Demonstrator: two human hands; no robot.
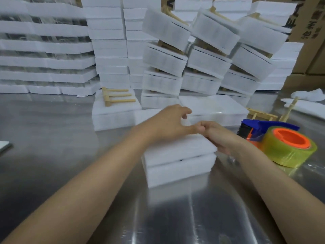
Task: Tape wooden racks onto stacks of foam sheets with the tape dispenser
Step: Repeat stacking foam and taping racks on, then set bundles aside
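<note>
A foam stack (177,159) of two thick white layers lies on the steel table (52,138) in front of me. My left hand (168,124) hovers over its far edge with fingers loosely curled, holding nothing, its thumb touching my right hand. My right hand (216,136) lies along the stack's right edge, fingers curled round it. The tape dispenser (281,143), blue and orange with a yellowish roll, rests on the table just right of my right hand, untouched. One wooden rack (117,97) lies on a foam stack (114,117) at the left. Another wooden rack (262,116) sits behind the dispenser.
Leaning piles of wrapped foam bundles (202,55) with racks stand right behind the work spot. Tall foam sheet stacks (44,50) fill the back left. Cardboard boxes (313,32) are at the back right. Loose foam sheets (307,104) lie at the far right.
</note>
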